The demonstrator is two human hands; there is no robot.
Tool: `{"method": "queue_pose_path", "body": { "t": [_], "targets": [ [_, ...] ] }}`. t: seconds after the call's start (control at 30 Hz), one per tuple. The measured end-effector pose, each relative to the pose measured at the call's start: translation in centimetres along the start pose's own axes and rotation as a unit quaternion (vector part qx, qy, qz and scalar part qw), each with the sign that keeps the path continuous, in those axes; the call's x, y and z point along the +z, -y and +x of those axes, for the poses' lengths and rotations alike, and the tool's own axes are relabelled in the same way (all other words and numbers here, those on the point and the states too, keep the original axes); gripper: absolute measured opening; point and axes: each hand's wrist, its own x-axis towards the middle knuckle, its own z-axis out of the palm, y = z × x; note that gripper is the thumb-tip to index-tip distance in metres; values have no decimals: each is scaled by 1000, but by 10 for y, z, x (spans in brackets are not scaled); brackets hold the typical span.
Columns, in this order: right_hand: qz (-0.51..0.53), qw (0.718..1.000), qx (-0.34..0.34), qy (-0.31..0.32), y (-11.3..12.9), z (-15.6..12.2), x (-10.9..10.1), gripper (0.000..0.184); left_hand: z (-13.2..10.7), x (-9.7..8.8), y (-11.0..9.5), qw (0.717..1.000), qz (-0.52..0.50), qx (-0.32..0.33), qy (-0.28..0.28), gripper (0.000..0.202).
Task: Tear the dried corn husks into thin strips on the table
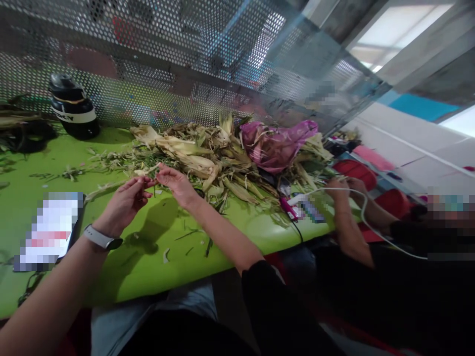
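Note:
My left hand (124, 205), with a grey-banded watch (103, 238) on its wrist, is closed in a pinch over the green table (156, 272). What lies between its fingertips is too small to make out. My right hand (177, 184) meets it from the right, thumb and fingers pinched on a thin pale strip of corn husk (147, 171). The fingertips of both hands are close together. Just beyond them spreads a heap of dry corn husks (193, 153), with green and pale shreds at its left side.
A phone (52, 230) lies at left, below a black bottle (74, 109). A purple plastic bag (276, 146) rests on the husks against a perforated metal screen (178, 64). At right, another person's hands (339, 190) work near a magenta device (289, 208) and a white cable (365, 207).

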Motion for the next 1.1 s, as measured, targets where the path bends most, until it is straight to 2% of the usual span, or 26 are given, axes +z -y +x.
{"method": "queue_pose_path", "body": {
  "t": [0.1,0.2,0.27,0.37,0.5,0.57,0.63,0.7,0.8,0.9,1.1],
  "targets": [
    [-21,999,-29,-2,-1,-3,3,20,0,0,1,999,20,-39,-6,11],
    [-21,999,-24,-15,2,-8,6,21,2,-1,4,997,48,-62,0,8],
    [-24,999,-19,-26,1,-10,6,23,3,-2,5,996,71,-62,8,3],
    [-49,998,-22,-41,2,-13,2,24,5,-5,7,996,80,-39,32,7],
    [-84,986,-15,-144,13,-14,-10,27,5,-8,4,994,101,-8,39,9],
    [-74,982,-10,-172,18,-12,-15,29,3,-7,1,992,120,-1,42,11],
    [-45,989,7,-141,19,-11,-18,31,0,-4,-2,990,136,5,45,14],
    [-13,996,57,-69,15,-11,-20,38,-2,-1,-3,988,147,10,46,16],
    [7,990,133,34,7,-14,-22,52,-2,0,-2,986,156,20,48,18],
    [-30,986,149,63,7,-17,-27,56,2,-3,0,986,161,25,41,19],
    [-156,968,158,114,29,-24,-41,42,8,-11,-1,983,178,11,36,22]
  ]
}}
